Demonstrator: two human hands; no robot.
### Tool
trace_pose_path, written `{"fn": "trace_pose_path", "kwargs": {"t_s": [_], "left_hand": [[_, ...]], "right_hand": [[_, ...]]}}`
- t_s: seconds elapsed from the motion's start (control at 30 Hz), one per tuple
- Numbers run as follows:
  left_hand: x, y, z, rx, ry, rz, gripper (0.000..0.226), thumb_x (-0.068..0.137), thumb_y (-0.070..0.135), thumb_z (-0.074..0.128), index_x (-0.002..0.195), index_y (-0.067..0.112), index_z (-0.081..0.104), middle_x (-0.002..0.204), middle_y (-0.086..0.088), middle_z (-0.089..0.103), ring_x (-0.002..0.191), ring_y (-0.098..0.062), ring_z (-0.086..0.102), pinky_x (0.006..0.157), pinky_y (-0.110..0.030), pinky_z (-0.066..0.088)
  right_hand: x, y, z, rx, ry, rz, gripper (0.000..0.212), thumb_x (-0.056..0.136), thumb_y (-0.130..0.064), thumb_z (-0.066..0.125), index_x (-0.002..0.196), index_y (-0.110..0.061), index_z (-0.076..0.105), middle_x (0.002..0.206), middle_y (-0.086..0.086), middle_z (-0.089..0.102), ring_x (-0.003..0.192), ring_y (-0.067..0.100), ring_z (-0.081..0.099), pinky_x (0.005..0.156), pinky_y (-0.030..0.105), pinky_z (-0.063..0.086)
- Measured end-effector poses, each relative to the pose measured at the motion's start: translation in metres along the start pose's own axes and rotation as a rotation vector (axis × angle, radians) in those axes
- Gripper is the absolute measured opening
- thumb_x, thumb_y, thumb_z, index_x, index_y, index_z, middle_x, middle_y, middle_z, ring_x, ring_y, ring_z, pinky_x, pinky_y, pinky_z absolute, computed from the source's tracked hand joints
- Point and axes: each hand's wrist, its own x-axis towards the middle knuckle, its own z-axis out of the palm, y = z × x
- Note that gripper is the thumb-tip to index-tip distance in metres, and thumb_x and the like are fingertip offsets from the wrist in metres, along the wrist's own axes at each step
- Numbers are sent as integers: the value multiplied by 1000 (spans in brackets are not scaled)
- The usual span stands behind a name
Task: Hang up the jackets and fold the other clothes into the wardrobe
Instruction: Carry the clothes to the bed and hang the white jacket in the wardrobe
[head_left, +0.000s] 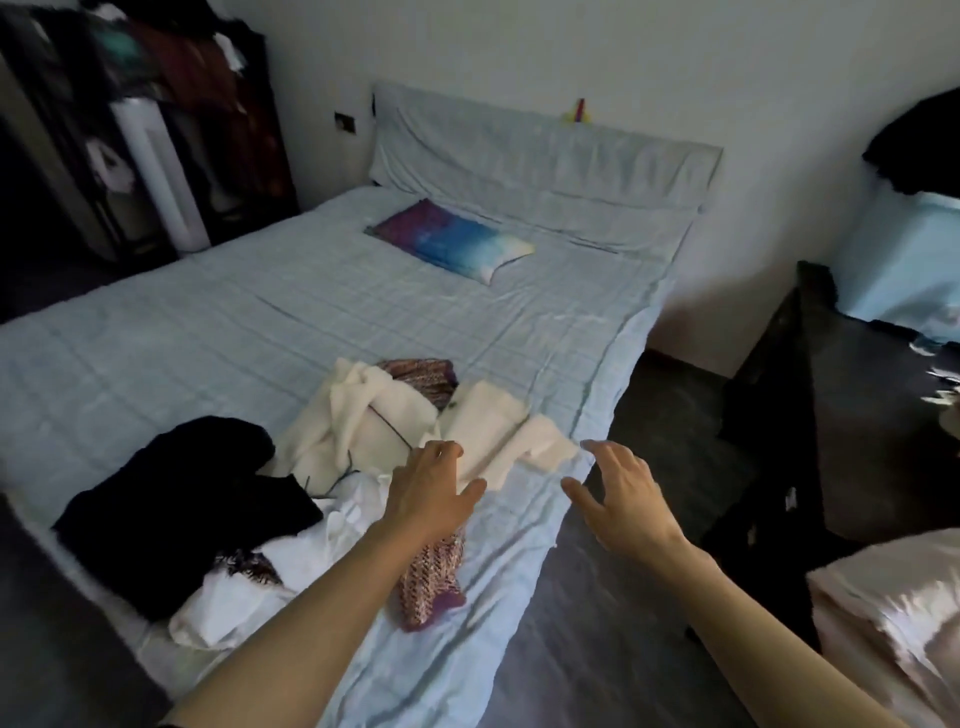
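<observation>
- Both hands reach out over the near right corner of the bed (208, 332), fingers spread and relaxed, holding nothing.
- The left hand (431, 486) hovers at the near edge of the cream fleece jacket (374, 421); whether it touches the cloth I cannot tell. The right hand (618, 493) hangs just beside the sleeve's end, over bare sheet.
- The jacket lies crumpled near the bed's right edge, one sleeve (498, 436) stretched out to the right. A thin dark cord (387, 434) trails across its front.
- It looks thick, fluffy and limp: light for its bulk, I would guess, and it will sag from any single grip. Taking it by both shoulders or the collar seems best for getting it onto a hanger.
- To its left sits a black garment (182, 499), matte and heaped, over white cloth (218, 608) that looks smoother and thinner.
- A knitted piece in pink and purple (434, 587) lies near, under the left wrist; another patch of similar knit (421, 376) shows beyond the jacket. Open-weave, stretchy, likely to snag.
- The sheet is pale blue with a faint check, wrinkled by the clothes.
- The dark wardrobe (156, 130) stands far left, already stuffed.
</observation>
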Motion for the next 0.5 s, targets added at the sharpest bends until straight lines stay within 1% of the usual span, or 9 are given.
{"fn": "trace_pose_path", "kwargs": {"t_s": [0.1,0.2,0.23,0.3,0.33,0.5], "left_hand": [[12,-24,1,19,37,-114,54,92,55,51,133,20,46,139,-2,47,124,-27,45,97,-41,40],[23,-44,7,40,63,-243,55,92,54,52,133,18,47,139,-5,49,124,-29,46,99,-43,41],[26,-48,8,44,79,-288,55,91,54,52,133,18,48,138,-5,50,124,-30,47,99,-43,42],[33,-52,11,28,114,-396,55,91,54,53,133,18,49,138,-6,51,123,-30,48,98,-42,43],[38,-52,11,24,127,-445,55,91,54,53,132,19,49,137,-5,52,123,-30,48,97,-42,43],[52,-35,20,-25,162,-624,57,91,55,52,135,20,47,138,-4,50,125,-28,46,99,-45,43]], "right_hand": [[44,-5,20,37,-71,-104,63,95,-58,49,145,-21,41,150,2,42,138,27,37,110,47,37],[92,-3,43,50,-154,-208,77,86,-70,37,143,-19,43,146,5,46,135,30,41,107,49,40],[108,-1,49,52,-180,-244,75,87,-69,40,144,-20,42,147,6,45,136,30,40,107,51,40],[137,4,58,58,-235,-323,66,93,-59,50,146,-21,40,151,6,42,138,30,37,107,52,39],[153,6,59,58,-248,-354,64,94,-55,52,147,-21,40,152,6,40,139,29,36,108,51,38],[223,8,61,42,-340,-507,62,96,-51,53,147,-19,39,151,7,42,137,31,38,107,51,38]]}}
